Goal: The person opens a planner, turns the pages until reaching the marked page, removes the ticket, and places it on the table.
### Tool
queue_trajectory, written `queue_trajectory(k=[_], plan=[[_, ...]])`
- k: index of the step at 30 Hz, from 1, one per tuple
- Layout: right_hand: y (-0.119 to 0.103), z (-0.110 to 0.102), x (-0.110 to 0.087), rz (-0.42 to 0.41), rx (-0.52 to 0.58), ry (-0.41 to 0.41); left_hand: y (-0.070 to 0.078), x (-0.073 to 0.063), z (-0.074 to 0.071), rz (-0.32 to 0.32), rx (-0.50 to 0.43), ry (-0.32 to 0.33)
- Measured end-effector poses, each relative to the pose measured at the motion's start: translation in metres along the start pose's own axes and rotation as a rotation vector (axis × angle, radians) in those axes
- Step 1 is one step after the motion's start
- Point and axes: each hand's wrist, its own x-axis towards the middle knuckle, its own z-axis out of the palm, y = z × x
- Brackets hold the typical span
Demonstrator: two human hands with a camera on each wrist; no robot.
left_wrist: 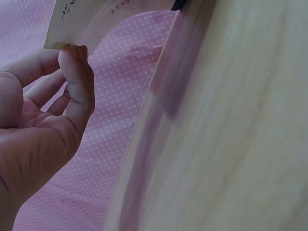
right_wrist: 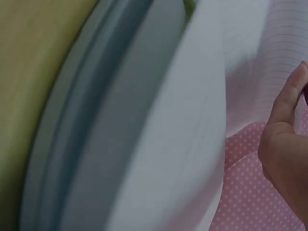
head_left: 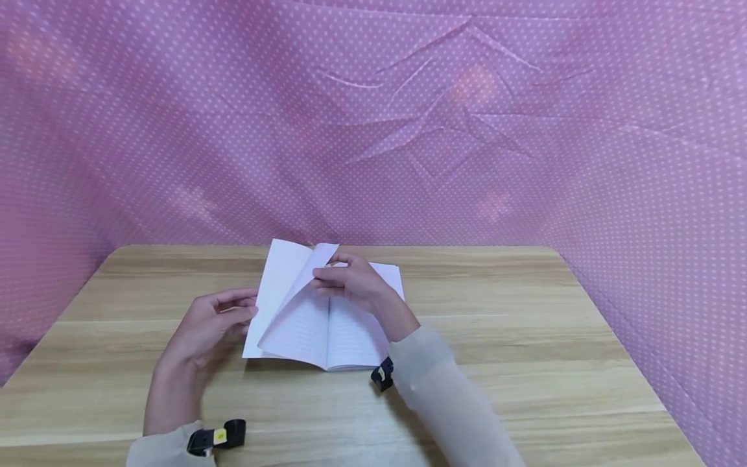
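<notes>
An open notebook (head_left: 357, 340) with lined white pages lies on the wooden table, its left side raised off the surface. My left hand (head_left: 204, 327) pinches the outer edge of that raised side between thumb and fingers. In the left wrist view, the cover's corner (left_wrist: 60, 29), with dark marks on it, is at the fingertips of the left hand (left_wrist: 53, 106). Above the notebook's middle, my right hand (head_left: 357, 283) holds a lifted page (head_left: 322, 255) near its upper corner. The right wrist view shows lined paper (right_wrist: 286, 43) beside the right hand (right_wrist: 286, 144).
The pale wooden table (head_left: 513, 350) extends on both sides of the notebook. Behind it hangs a pink dotted cloth (head_left: 373, 201), also along the left and right sides. Black straps with small devices (head_left: 216, 438) sit on both sleeves.
</notes>
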Motion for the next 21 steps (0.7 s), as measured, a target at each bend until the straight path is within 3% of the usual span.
queue_trajectory(k=[11,21], plan=[[0.006,0.019,0.008,-0.025,0.026,-0.024,0.002,0.004,0.000,-0.006,-0.005,-0.007],[0.015,0.035,0.017,-0.043,0.105,0.052,0.003,0.004,-0.001,0.018,-0.021,-0.025]])
